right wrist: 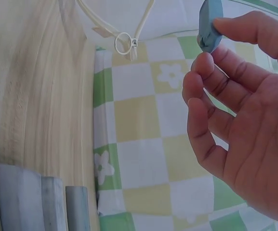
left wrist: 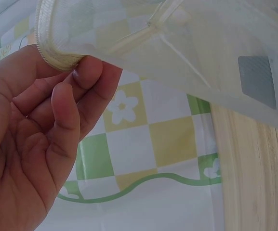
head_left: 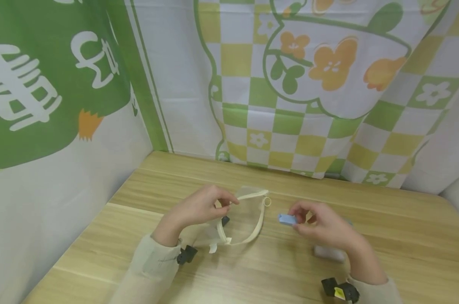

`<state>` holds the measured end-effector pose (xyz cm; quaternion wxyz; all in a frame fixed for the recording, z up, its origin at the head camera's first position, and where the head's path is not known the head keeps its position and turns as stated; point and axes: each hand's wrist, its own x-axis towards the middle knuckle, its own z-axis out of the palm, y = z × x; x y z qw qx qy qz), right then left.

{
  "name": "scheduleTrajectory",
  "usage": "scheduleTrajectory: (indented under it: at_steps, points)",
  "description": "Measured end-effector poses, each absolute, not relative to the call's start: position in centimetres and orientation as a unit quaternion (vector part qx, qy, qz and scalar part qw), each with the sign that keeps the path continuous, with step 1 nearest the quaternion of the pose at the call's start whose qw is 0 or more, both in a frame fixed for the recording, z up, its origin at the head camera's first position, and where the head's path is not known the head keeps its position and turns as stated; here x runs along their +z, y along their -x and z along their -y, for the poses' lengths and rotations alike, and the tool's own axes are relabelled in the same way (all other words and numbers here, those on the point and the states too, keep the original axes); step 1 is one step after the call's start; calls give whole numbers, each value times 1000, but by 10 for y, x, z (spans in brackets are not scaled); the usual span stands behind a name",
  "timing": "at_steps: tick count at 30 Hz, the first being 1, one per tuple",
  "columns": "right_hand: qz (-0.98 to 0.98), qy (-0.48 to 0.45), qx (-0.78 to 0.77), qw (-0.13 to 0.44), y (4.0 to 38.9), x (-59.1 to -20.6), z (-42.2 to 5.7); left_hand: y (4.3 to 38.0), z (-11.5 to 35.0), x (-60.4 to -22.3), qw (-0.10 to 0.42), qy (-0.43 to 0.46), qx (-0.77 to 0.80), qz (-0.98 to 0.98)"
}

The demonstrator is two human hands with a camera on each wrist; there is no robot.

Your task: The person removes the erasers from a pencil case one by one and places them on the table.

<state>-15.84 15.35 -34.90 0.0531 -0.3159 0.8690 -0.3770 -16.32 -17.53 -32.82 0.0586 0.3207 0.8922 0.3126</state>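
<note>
My left hand [head_left: 200, 206] pinches the zip edge of a translucent pouch [left wrist: 177, 62] between thumb and fingers. The pouch's cream zip [head_left: 257, 226] gapes in a wide loop, with a ring pull [head_left: 267, 201] at its far corner. Through the clear side shows a small dark rectangular thing [left wrist: 257, 79]. To the right of the pouch, my right hand [head_left: 324, 223] holds a small light-blue block [head_left: 287, 219] by one end, between thumb and fingertips. That block [right wrist: 210, 24] is raised, its other end pointing toward the pouch's opening.
Near my right wrist lie a pale roll-shaped thing [head_left: 329, 253] and other slim grey pieces [right wrist: 77, 207], partly hidden by the hand in the head view. The wooden table [head_left: 290, 274] meets a checked curtain [head_left: 275, 122] at the back and a pale wall covering at left.
</note>
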Motion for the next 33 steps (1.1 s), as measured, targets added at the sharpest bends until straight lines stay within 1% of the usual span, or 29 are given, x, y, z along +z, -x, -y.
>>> scheduleTrajectory:
  at_steps: [12, 22, 33]
  points:
    - [-855, 313, -411, 44, 161, -344, -172, 164, 175, -327, 56, -328, 311, -890]
    - [-867, 309, -391, 10, 164, -339, -186, 164, 176, -328, 56, -328, 313, -890]
    - [-881, 298, -367, 1, 162, -335, -206, 164, 175, -329, 57, -326, 313, -890]
